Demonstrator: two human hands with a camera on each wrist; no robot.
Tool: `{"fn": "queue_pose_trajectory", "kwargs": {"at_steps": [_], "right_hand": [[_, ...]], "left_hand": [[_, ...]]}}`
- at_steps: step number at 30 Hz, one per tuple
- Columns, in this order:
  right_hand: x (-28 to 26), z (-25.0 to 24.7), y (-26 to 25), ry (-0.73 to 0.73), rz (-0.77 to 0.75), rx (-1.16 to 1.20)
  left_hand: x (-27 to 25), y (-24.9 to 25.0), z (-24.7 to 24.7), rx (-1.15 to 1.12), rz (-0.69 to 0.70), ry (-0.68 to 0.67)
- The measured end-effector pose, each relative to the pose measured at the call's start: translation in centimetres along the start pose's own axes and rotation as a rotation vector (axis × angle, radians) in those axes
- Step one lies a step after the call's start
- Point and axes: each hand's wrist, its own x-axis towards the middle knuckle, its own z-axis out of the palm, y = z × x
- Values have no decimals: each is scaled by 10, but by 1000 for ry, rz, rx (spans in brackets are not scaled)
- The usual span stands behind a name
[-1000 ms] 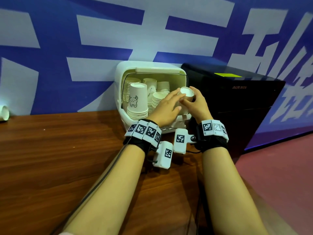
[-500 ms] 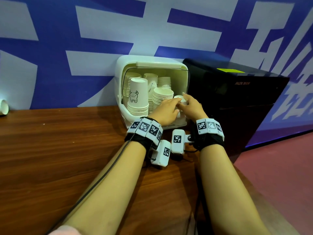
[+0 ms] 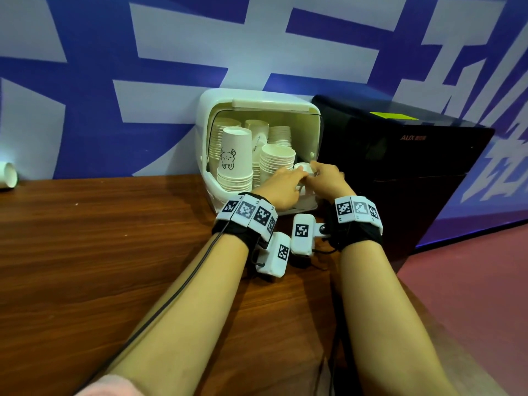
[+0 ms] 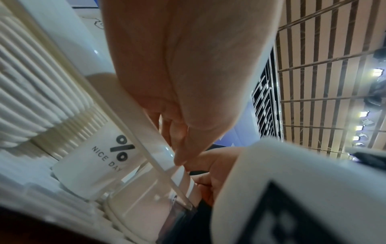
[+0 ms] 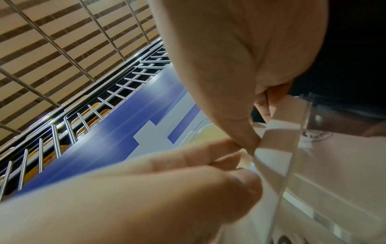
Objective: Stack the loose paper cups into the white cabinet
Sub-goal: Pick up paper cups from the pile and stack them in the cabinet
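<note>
White cabinet [image 3: 210,115] is seen open at 12 o'clock on the desk [image 3: 100,252], already packed with several cup stacks [image 3: 276,164]; an inverted stack with a cartoon animal print [image 3: 233,158] is placed at the front left. One paper cup [image 3: 302,168] is held at the cabinet's front-right corner, roughly 1 o'clock from the wrists: left hand [image 3: 281,188] fingers are curled against its side, right hand [image 3: 325,178] is pinched on its rim. Whether the cup is already seated on a stack cannot be told; it is hidden by the hands. Task is judged mostly done. Remaining: this cup to be seated and released, plus one loose cup [image 3: 7,174] lying on its side far off at 9 o'clock by the wall. Readable text: "NICE DAY" with a %-like mark on a cup [image 4: 98,161] in the left wrist view; "AUX" on the black appliance [image 3: 411,167] at 2 o'clock.
</note>
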Motion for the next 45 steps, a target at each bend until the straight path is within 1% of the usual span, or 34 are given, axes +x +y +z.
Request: {"fn": "queue_pose_trajectory", "kwargs": {"at_steps": [3,5,9,11,14,17,21,24,27,32,39,42,45], "right_hand": [[-6,-6,-4,13,-25,44],[-10,-13,-9,57,-61,74],[-18,-22,-23,158,-76,145],[-22,-26,-31,206,-115,223],[-26,-27,-47,229,-197,278],[-29,-23,-60,222,-254,282],[-34,-18,-71,174,-313,328],[-40,-14,-79,131,-353,369],[-44,-9,-89,96,-376,366],[-63,6,-116,25,-482,368],[-103,52,-172,-133,-628,349],[-116,73,-204,-198,-641,366],[-124,96,-234,-225,-663,388]], "left_hand": [[-3,1,-5,-27,62,44],[-5,2,-11,-32,78,86],[-9,2,-28,-93,67,182],[-12,2,-39,-146,76,236],[-19,1,-56,-206,69,312],[-26,-2,-67,-263,50,354],[-33,-7,-74,-276,31,352],[-44,-11,-78,-300,40,359],[-64,-18,-87,-270,38,385],[-107,-41,-109,-239,-4,405],[-184,-83,-147,-136,-124,305],[-218,-102,-169,-52,-186,273],[-253,-124,-190,31,-285,199]]}}
